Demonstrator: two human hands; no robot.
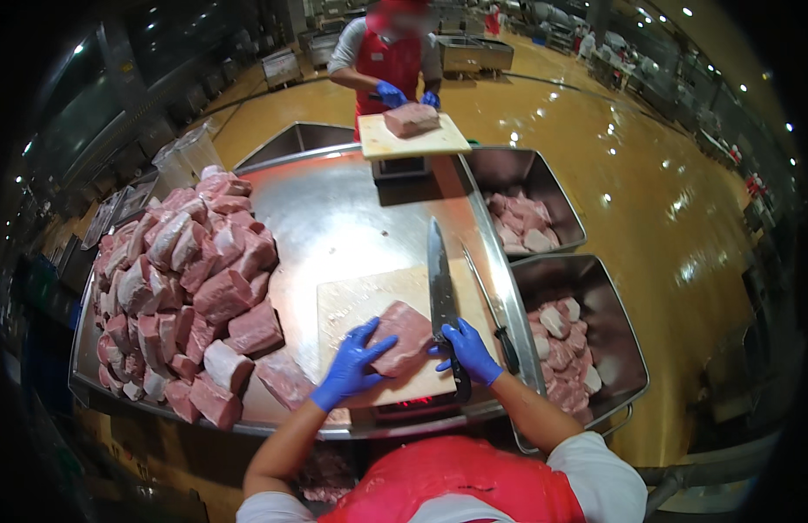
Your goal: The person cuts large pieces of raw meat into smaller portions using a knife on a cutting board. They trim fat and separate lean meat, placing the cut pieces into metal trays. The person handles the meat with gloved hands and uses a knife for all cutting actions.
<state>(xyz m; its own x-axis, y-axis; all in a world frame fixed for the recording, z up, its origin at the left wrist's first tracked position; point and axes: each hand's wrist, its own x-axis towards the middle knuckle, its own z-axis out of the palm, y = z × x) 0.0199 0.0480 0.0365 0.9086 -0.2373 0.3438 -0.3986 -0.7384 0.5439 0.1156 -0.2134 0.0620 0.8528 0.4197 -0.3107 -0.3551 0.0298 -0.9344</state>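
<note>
My left hand [352, 362], in a blue glove, grips the left side of a pink slab of raw meat [401, 336] lying on a white cutting board [343, 301]. My right hand [465, 349], also gloved, is closed on the handle of a long wide knife [438, 270], its blade pointing away from me just right of the meat. A sharpening steel [484, 295] with a black handle lies to the right of the board. Red lit digits glow under the board's near edge. A large pile of raw meat pieces [182, 270] covers the left of the steel table [308, 209].
Across the table, a co-worker [386, 65] in red apron and blue gloves handles meat [411, 120] on a raised board [378, 148]. Two metal bins [626, 366] [561, 183] of cut meat stand along the right. A clear plastic container [182, 152] sits at back left.
</note>
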